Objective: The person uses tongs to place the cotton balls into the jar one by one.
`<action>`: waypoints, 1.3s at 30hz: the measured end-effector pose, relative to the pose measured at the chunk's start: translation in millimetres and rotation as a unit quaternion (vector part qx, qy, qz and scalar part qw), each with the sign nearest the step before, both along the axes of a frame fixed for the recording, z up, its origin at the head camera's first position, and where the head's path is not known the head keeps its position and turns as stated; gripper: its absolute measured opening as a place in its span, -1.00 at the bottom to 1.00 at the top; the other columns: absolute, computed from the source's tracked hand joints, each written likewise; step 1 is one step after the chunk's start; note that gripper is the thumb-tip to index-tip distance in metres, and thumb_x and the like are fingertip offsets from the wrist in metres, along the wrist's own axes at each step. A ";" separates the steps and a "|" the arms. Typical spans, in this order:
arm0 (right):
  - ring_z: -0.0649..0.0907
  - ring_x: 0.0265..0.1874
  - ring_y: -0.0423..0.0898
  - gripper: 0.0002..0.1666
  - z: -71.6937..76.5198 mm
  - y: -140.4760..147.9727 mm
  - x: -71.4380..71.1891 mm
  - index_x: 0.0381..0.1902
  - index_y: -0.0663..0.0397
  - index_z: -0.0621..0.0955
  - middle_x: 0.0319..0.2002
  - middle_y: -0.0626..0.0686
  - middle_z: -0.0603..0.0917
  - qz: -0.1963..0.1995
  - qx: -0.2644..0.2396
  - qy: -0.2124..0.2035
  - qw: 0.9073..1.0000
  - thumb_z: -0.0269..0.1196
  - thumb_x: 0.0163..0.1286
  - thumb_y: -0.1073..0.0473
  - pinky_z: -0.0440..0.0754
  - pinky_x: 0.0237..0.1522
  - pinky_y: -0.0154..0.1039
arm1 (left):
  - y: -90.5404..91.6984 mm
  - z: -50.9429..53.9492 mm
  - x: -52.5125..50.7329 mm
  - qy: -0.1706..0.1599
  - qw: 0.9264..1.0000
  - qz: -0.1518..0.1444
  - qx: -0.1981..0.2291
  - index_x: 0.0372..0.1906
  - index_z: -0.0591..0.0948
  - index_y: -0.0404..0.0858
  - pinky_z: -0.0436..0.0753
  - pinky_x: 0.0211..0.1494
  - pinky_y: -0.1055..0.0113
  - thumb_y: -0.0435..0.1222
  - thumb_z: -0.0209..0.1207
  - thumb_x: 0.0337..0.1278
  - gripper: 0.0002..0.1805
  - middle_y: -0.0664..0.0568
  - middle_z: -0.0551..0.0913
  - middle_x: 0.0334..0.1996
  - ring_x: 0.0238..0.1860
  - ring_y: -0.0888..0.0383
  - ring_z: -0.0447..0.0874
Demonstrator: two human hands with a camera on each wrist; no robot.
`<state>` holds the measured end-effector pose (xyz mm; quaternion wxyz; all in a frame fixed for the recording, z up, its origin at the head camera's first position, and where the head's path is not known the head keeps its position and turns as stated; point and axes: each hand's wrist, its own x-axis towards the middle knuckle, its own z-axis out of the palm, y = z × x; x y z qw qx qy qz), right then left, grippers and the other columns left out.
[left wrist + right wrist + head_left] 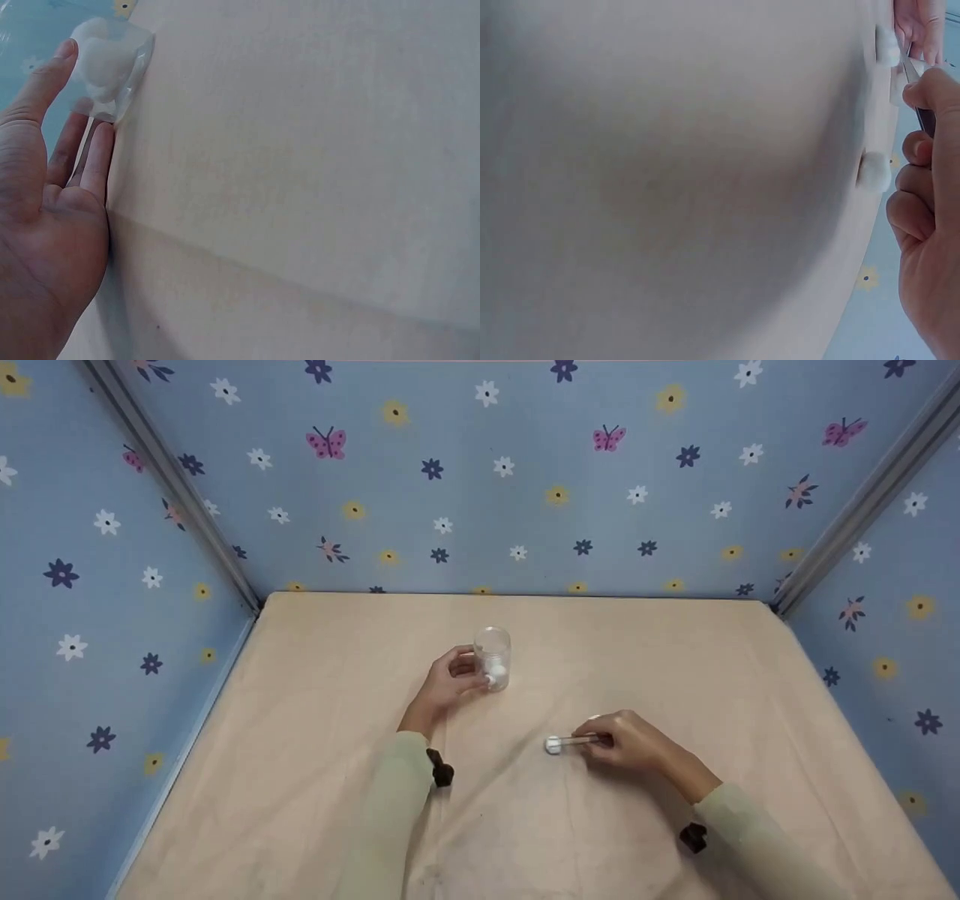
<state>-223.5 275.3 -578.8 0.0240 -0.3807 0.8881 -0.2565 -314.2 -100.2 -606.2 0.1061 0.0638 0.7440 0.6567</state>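
My left hand (pixel 444 684) holds a clear jar (pixel 493 640) upright on the cloth, thumb on the near side and fingers reaching round the far side. Several white cotton balls (pixel 105 60) lie inside the jar. To the right and nearer, my right hand (pixel 628 739) pinches metal tweezers (pixel 579 740) that point left. At their tips is a cotton ball (pixel 553 745); whether it is lifted off the cloth I cannot tell. A second cotton ball (pixel 874 172) sits beside the right hand, mostly hidden behind it in the head view.
A beige cloth (pixel 337 810) with shallow creases covers the table. Blue patterned panels (pixel 480 472) stand along the back and both sides, with grey posts (pixel 172 480) at the corners. Dark wrist devices (pixel 442 772) are on both sleeves.
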 end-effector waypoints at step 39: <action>0.59 -0.35 -0.35 -0.82 5.4 -0.4 -4.9 0.01 0.08 0.90 -0.14 0.03 0.95 -0.002 0.000 -0.017 1.000 0.44 0.53 0.31 0.61 -0.27 -0.41 | 0.5 3.2 -0.3 -0.007 1.000 0.007 0.004 0.62 0.49 -0.24 0.58 0.72 -0.08 -0.45 0.46 0.44 -0.27 -0.31 0.62 0.52 0.57 -0.25 0.61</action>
